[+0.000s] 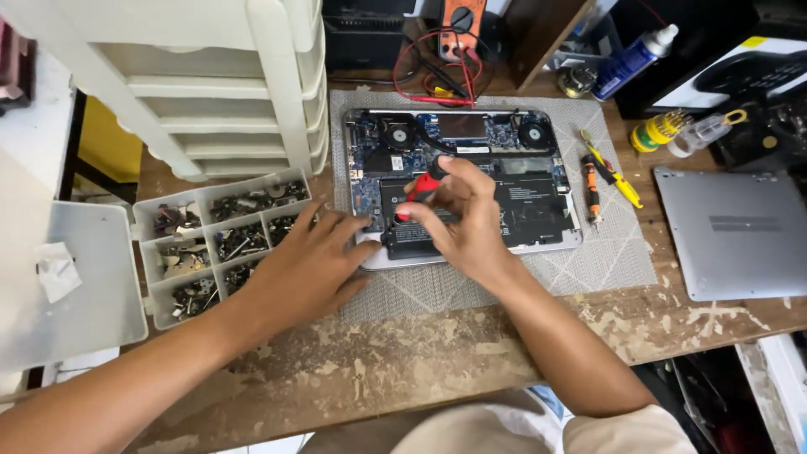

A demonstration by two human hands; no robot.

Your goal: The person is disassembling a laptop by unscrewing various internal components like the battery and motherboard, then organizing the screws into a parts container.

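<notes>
Red-handled screwdriver [423, 187]: held upright in the closed fingers of the right hand [461, 220], over the opened laptop [538, 220]. Left hand [307, 265]: fingers spread wide, pressed flat at the laptop's left edge.

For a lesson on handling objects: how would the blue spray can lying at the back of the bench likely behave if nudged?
The blue spray can lies on its side, so its round body would probably roll. It looks stiff, likely metal. Clutter nearby might stop it soon.

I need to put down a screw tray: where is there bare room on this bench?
Bare wood along the near edge of the bench, and grey mat between open laptop and silver cover. Crowded: the back edge and the parts box.
</notes>
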